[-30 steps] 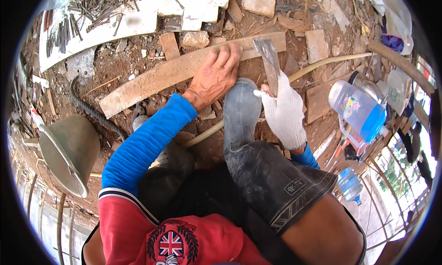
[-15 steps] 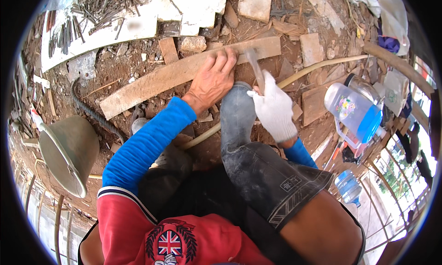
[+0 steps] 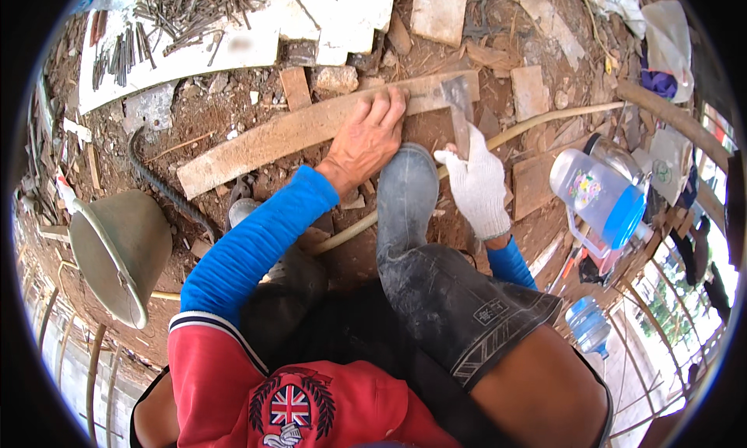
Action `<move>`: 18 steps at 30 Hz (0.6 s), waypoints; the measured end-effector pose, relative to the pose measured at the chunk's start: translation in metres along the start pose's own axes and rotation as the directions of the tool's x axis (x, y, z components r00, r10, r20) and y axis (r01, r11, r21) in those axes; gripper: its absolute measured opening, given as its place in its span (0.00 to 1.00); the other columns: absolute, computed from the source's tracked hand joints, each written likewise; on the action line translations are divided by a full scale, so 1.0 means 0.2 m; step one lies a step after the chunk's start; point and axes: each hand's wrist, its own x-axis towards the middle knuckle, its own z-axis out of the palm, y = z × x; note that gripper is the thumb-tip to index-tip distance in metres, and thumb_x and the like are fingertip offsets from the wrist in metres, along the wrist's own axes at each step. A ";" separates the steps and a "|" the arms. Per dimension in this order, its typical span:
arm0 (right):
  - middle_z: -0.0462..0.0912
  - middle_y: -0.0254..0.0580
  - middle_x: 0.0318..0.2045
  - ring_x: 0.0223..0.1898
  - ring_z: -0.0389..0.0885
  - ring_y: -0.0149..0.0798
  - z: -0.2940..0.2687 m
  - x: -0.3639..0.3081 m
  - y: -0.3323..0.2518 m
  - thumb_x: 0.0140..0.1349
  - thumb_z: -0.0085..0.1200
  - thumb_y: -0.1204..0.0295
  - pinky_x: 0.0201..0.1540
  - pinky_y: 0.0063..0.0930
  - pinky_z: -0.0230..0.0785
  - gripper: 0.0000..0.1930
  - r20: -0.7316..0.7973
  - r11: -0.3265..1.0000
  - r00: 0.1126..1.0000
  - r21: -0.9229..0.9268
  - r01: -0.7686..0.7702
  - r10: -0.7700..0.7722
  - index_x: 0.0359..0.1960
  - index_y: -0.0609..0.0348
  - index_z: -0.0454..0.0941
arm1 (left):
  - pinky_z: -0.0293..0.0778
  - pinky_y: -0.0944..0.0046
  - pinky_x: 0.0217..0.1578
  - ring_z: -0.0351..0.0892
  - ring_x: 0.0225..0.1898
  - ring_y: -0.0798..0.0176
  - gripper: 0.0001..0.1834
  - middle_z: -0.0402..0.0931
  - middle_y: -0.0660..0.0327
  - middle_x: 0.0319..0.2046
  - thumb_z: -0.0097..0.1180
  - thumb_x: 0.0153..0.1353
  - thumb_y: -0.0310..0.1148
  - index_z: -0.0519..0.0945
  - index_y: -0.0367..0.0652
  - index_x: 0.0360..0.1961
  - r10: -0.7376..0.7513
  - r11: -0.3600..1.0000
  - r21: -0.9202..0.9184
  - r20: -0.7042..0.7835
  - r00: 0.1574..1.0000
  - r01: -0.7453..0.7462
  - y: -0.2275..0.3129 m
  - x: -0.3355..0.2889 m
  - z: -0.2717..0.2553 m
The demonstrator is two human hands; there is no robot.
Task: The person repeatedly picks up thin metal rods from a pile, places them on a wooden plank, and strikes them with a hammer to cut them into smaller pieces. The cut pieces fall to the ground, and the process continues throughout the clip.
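Note:
A long wooden plank (image 3: 268, 141) lies on the dirt in front of my knees. My left hand (image 3: 366, 133), bare below a blue sleeve, rests on it with the fingers curled and closed. Its fingertips are hidden, and what they pinch cannot be made out; a thin dark bit shows beside them. In a white glove, my right hand (image 3: 478, 191) is closed around the handle of a hammer (image 3: 457, 102). The hammer's metal head is over the plank's right end, to the right of my left hand. My boot (image 3: 408, 187) is below the plank, between both hands.
A bucket (image 3: 128, 253) lies tipped at the left. Several metal rods (image 3: 124, 59) lie on a white board (image 3: 253, 47) at the back left. At the right are a clear jug with a blue lid (image 3: 595, 195) and a water bottle (image 3: 587, 323). A bamboo pole (image 3: 537, 121) crosses the ground.
My right hand and the hammer have moved right, away from my left hand. My left hand keeps its place on the plank. The whole view has shifted slightly.

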 end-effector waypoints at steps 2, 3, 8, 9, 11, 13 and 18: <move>0.93 0.49 0.36 0.42 0.95 0.48 -0.01 -0.05 0.02 0.74 0.64 0.67 0.41 0.38 0.84 0.27 -0.048 0.997 0.997 0.021 0.069 -0.068 0.70 0.66 0.72 | 0.72 0.51 0.67 0.73 0.66 0.48 0.36 0.70 0.44 0.68 0.52 0.70 0.34 0.69 0.23 0.76 -0.019 0.999 -0.030 -0.007 1.000 0.019 0.04 -0.02 0.00; 0.93 0.50 0.36 0.42 0.95 0.49 -0.01 -0.08 0.02 0.74 0.64 0.67 0.41 0.38 0.84 0.27 -0.037 0.997 0.997 0.023 0.071 -0.070 0.70 0.66 0.73 | 0.71 0.51 0.67 0.73 0.66 0.48 0.36 0.70 0.43 0.68 0.52 0.70 0.34 0.69 0.23 0.76 -0.025 1.000 -0.011 -0.001 1.000 0.025 0.04 -0.03 0.00; 0.91 0.56 0.38 0.39 0.94 0.52 0.01 -0.08 -0.02 0.73 0.67 0.64 0.41 0.40 0.83 0.29 -0.003 0.996 0.996 0.022 0.090 -0.089 0.69 0.67 0.74 | 0.71 0.52 0.68 0.72 0.66 0.48 0.36 0.69 0.44 0.68 0.52 0.70 0.34 0.68 0.24 0.76 -0.048 0.999 0.019 0.009 0.999 0.048 0.05 -0.02 0.00; 0.91 0.58 0.39 0.39 0.93 0.53 0.02 -0.08 -0.03 0.72 0.68 0.64 0.41 0.40 0.83 0.30 0.002 0.993 0.994 -0.037 0.111 -0.111 0.69 0.67 0.74 | 0.71 0.52 0.68 0.72 0.66 0.48 0.36 0.69 0.44 0.69 0.52 0.70 0.34 0.68 0.24 0.76 -0.051 0.999 0.020 0.017 0.999 0.050 0.05 -0.01 0.00; 0.90 0.59 0.39 0.39 0.93 0.56 0.01 -0.08 -0.06 0.72 0.68 0.63 0.41 0.41 0.83 0.31 0.009 0.997 0.997 0.026 0.075 -0.075 0.69 0.67 0.74 | 0.71 0.52 0.67 0.72 0.66 0.49 0.36 0.69 0.44 0.69 0.52 0.70 0.34 0.68 0.24 0.76 -0.036 0.999 0.040 0.034 0.999 0.035 0.05 -0.01 -0.01; 0.90 0.60 0.39 0.40 0.92 0.58 0.00 -0.08 -0.11 0.72 0.69 0.62 0.41 0.43 0.83 0.31 -0.001 0.996 0.998 0.066 0.067 -0.067 0.70 0.67 0.73 | 0.71 0.53 0.67 0.72 0.66 0.49 0.36 0.68 0.45 0.69 0.52 0.71 0.34 0.69 0.24 0.76 -0.028 0.998 0.057 0.039 0.999 0.026 0.05 -0.03 0.00; 0.89 0.62 0.39 0.41 0.92 0.58 0.02 -0.03 -0.13 0.73 0.67 0.62 0.42 0.43 0.83 0.30 0.072 0.996 0.997 -0.091 -0.010 0.016 0.70 0.68 0.73 | 0.72 0.53 0.66 0.72 0.65 0.50 0.35 0.69 0.45 0.69 0.53 0.71 0.36 0.70 0.25 0.75 -0.008 0.999 0.054 0.007 1.000 0.008 0.04 -0.02 0.01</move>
